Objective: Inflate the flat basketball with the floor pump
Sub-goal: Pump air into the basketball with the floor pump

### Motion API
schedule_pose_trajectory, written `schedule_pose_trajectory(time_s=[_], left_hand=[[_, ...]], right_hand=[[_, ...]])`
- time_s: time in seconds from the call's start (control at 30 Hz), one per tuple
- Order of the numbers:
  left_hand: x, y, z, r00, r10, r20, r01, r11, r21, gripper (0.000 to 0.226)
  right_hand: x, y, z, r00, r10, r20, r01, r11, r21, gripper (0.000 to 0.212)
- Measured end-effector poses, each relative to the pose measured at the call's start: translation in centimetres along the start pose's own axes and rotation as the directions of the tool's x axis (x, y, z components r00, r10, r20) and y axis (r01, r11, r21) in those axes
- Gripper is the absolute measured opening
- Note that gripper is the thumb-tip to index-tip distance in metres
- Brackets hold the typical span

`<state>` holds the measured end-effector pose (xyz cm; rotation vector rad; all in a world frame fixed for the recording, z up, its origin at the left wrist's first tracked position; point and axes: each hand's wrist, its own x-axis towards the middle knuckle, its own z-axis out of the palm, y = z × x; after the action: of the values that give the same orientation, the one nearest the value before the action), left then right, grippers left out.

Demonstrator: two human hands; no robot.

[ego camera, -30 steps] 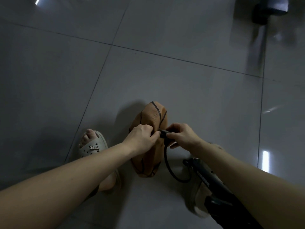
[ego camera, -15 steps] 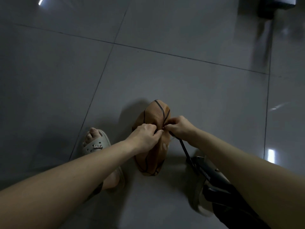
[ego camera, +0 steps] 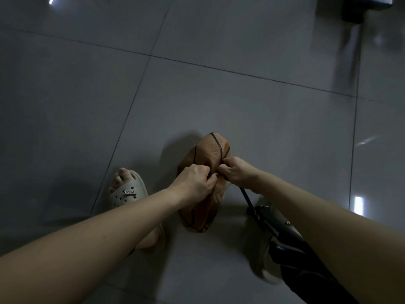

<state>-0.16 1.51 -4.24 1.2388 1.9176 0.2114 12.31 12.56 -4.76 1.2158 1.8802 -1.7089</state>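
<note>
Surroundings: glossy grey tiled floor (ego camera: 241, 110); pale perforated slipper (ego camera: 128, 191) on a foot just left of the ball; dark blurred object (ego camera: 363, 7) at top right.
Ball: collapsed orange leather basketball with black seams (ego camera: 210, 150), standing on edge on the floor between the feet.
Pump: black floor pump (ego camera: 282, 238) low right, its thin black hose (ego camera: 246, 197) running up into the right hand.
Left hand (ego camera: 192, 183): fingers curled, pinching the ball's folded skin.
Right hand (ego camera: 237, 171): fingers closed around the hose end against the ball.
Hidden: valve and needle covered by fingers; pump base behind the right forearm.
</note>
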Motion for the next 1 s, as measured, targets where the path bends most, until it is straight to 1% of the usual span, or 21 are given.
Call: schedule_pose_trajectory(time_s=[0.2, 0.3, 0.43, 0.53, 0.63, 0.7, 0.77, 0.8, 0.87, 1.0], left_hand=[[0.2, 0.6, 0.2, 1.0, -0.015, -0.001, 0.015, 1.0, 0.024, 0.04], [0.1, 0.7, 0.2, 1.0, -0.017, -0.006, 0.018, 0.999, 0.039, 0.041], [0.1, 0.7, 0.1, 1.0, -0.006, -0.008, 0.006, 1.0, 0.024, 0.04], [0.1, 0.8, 0.1, 1.0, -0.005, -0.004, 0.005, 1.0, 0.021, 0.041], [0.1, 0.9, -0.1, 1.0, -0.011, -0.012, 0.011, 0.999, 0.033, 0.042], [0.2, 0.8, -0.3, 1.0, -0.023, -0.016, 0.024, 1.0, 0.02, 0.042], [0.4, 0.6, -0.6, 0.999, -0.035, -0.016, 0.035, 0.999, 0.013, 0.042], [0.5, 0.6, -0.7, 0.999, -0.039, -0.015, 0.039, 0.999, 0.019, 0.042], [0.5, 0.6, -0.6, 0.999, -0.041, -0.02, 0.042, 0.999, 0.033, 0.042], [0.5, 1.0, -0.6, 0.998, -0.038, -0.056, 0.041, 0.998, 0.05, 0.043]], right_hand=[[0.1, 0.1, 0.3, 0.999, 0.022, -0.047, -0.022, 1.0, 0.011, 0.023], [0.2, 0.3, 0.5, 0.996, 0.073, -0.051, -0.069, 0.994, 0.091, 0.023], [0.0, 0.4, 0.7, 0.991, 0.134, -0.023, -0.127, 0.971, 0.204, 0.03], [-0.1, 0.7, 0.9, 0.991, 0.133, -0.002, -0.128, 0.959, 0.251, 0.031], [-0.2, 1.1, 1.1, 0.992, 0.127, -0.012, -0.118, 0.953, 0.278, 0.031], [-0.4, 1.4, 1.0, 0.995, 0.098, -0.01, -0.089, 0.939, 0.332, 0.03], [-0.9, 1.5, 0.5, 0.997, 0.067, 0.024, -0.071, 0.918, 0.39, 0.027], [-1.0, 1.6, 0.1, 0.998, 0.055, 0.042, -0.067, 0.916, 0.395, 0.024], [-0.8, 1.7, -0.3, 0.999, 0.035, 0.036, -0.045, 0.938, 0.345, 0.02], [-0.1, 1.5, -0.4, 0.998, -0.032, -0.054, 0.041, 0.985, 0.165, 0.018]])
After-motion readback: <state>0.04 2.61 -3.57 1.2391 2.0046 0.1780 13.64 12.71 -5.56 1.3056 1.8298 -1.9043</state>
